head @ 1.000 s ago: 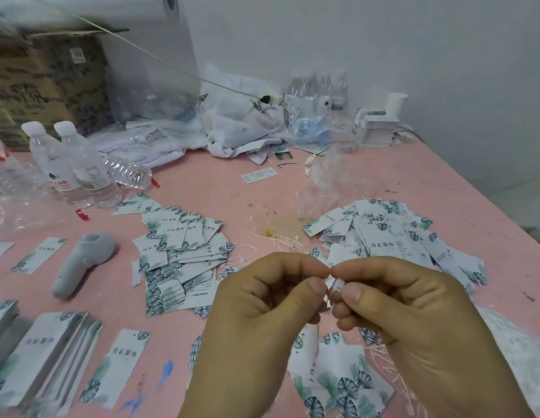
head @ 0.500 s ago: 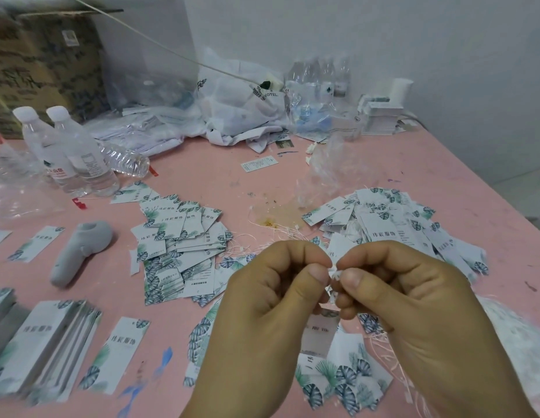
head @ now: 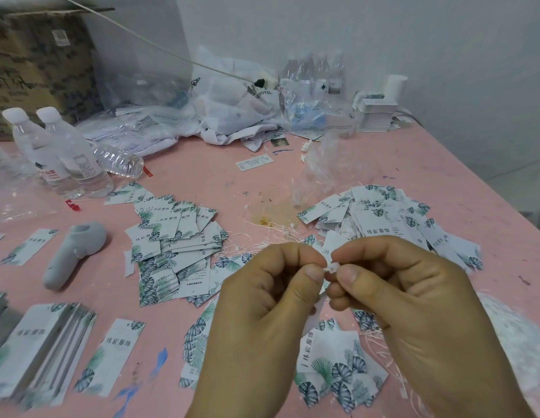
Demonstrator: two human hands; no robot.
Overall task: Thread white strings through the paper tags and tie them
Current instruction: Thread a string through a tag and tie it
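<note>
The paper tags (head: 175,245) mostly lie loose in piles mid-counter, so lots are left, while the left hand (head: 262,303) and right hand (head: 404,297) pinch one white string (head: 329,267).

The fingers (head: 347,274) hide most of the small white piece (head: 330,268); both wrists leave the bottom edge.

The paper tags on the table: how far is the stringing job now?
Seemingly done: the right pile shows strings among its tags. In hand: the left hand and right hand pinch a small white string piece. Left: the middle pile and the stack.
</note>
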